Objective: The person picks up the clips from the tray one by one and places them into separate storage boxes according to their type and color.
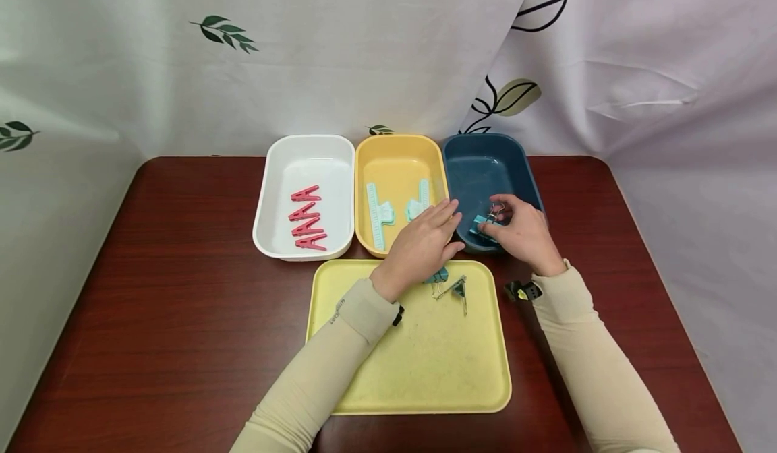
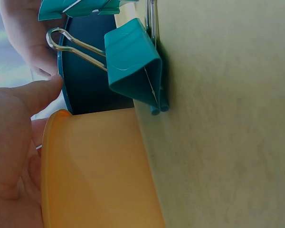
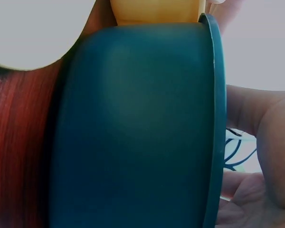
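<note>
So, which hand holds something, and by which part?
The right hand pinches a teal binder clip by its body over the blue bin; the left hand holds nothing.

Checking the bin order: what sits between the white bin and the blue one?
The yellow bin, holding two pale teal clips, sits between the white bin and blue bin; the head view shows it.

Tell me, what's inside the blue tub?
The blue tub holds a teal binder clip with wire handles, pinched by the right hand low near the front wall. The back of the tub looks bare. Anything beneath that hand is covered, so more clips there cannot be ruled out.
</note>
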`<action>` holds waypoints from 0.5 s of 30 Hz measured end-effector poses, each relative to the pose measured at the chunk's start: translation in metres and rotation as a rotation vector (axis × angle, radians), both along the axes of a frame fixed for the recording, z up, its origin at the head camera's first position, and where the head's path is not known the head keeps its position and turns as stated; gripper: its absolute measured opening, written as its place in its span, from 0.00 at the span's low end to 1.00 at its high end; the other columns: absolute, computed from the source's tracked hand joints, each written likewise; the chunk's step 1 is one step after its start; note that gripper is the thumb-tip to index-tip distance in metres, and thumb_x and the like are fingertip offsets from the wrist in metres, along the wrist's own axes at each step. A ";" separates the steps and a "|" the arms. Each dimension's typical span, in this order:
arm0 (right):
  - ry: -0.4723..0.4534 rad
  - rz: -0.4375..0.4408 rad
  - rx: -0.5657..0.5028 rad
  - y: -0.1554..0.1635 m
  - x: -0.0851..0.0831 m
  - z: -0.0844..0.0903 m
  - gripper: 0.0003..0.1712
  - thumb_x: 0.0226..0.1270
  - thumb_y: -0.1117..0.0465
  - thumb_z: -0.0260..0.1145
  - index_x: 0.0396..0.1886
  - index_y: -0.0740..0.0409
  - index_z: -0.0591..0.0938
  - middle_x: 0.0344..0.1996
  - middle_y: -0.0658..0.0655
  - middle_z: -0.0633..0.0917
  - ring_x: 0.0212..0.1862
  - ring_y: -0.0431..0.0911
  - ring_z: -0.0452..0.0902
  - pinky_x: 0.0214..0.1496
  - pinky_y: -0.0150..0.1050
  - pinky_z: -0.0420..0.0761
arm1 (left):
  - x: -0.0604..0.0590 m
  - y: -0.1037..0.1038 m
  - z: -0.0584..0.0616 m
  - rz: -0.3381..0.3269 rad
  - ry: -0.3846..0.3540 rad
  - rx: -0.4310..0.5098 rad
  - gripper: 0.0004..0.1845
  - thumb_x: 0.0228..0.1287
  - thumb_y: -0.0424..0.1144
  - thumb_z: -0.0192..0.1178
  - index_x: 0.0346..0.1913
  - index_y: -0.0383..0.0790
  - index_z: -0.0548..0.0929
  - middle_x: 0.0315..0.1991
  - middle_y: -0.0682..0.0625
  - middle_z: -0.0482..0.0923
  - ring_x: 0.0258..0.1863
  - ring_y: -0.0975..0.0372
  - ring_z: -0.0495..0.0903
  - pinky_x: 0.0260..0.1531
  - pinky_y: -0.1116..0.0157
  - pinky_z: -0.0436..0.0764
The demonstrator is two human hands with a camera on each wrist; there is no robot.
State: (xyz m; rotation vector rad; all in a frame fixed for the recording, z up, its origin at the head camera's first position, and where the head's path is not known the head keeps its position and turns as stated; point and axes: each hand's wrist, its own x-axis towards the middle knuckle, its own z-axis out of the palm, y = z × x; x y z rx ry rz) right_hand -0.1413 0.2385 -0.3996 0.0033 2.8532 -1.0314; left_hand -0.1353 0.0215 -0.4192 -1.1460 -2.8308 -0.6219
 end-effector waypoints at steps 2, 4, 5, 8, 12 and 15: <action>-0.012 0.003 0.010 -0.001 -0.001 0.000 0.34 0.66 0.57 0.70 0.68 0.66 0.73 0.50 0.67 0.82 0.49 0.58 0.78 0.50 0.56 0.78 | 0.000 0.000 0.000 0.000 0.003 0.000 0.29 0.77 0.49 0.55 0.70 0.33 0.72 0.77 0.41 0.58 0.78 0.55 0.52 0.75 0.63 0.50; -0.033 0.006 0.017 -0.001 -0.002 0.000 0.35 0.66 0.56 0.70 0.68 0.66 0.72 0.50 0.66 0.82 0.49 0.58 0.79 0.50 0.56 0.79 | 0.000 0.000 -0.001 0.000 0.005 0.000 0.29 0.77 0.49 0.55 0.70 0.33 0.72 0.77 0.41 0.58 0.78 0.55 0.52 0.75 0.63 0.50; -0.044 0.008 0.024 -0.001 -0.002 -0.001 0.35 0.67 0.55 0.70 0.68 0.66 0.72 0.50 0.66 0.82 0.49 0.58 0.79 0.49 0.56 0.79 | 0.000 0.000 -0.001 0.000 0.007 -0.001 0.29 0.77 0.49 0.55 0.70 0.33 0.72 0.77 0.41 0.58 0.78 0.55 0.52 0.75 0.63 0.50; -0.079 0.016 0.041 -0.002 -0.004 -0.001 0.35 0.68 0.54 0.69 0.68 0.67 0.71 0.51 0.67 0.82 0.50 0.58 0.80 0.50 0.56 0.79 | 0.000 0.000 -0.001 0.002 0.012 -0.004 0.29 0.77 0.50 0.55 0.70 0.33 0.72 0.77 0.41 0.58 0.78 0.55 0.52 0.75 0.63 0.50; -0.113 0.022 0.074 -0.002 -0.006 -0.002 0.30 0.70 0.54 0.67 0.63 0.69 0.76 0.49 0.68 0.83 0.48 0.58 0.81 0.47 0.54 0.80 | 0.000 0.000 -0.002 0.002 0.018 -0.012 0.29 0.77 0.50 0.55 0.70 0.33 0.72 0.77 0.41 0.58 0.78 0.55 0.52 0.75 0.63 0.50; -0.127 0.023 0.102 -0.003 -0.007 -0.002 0.26 0.71 0.53 0.66 0.58 0.69 0.79 0.50 0.69 0.83 0.47 0.59 0.80 0.46 0.53 0.79 | 0.000 0.000 -0.002 0.001 0.021 -0.014 0.29 0.77 0.50 0.54 0.70 0.33 0.72 0.77 0.41 0.58 0.78 0.55 0.52 0.75 0.63 0.50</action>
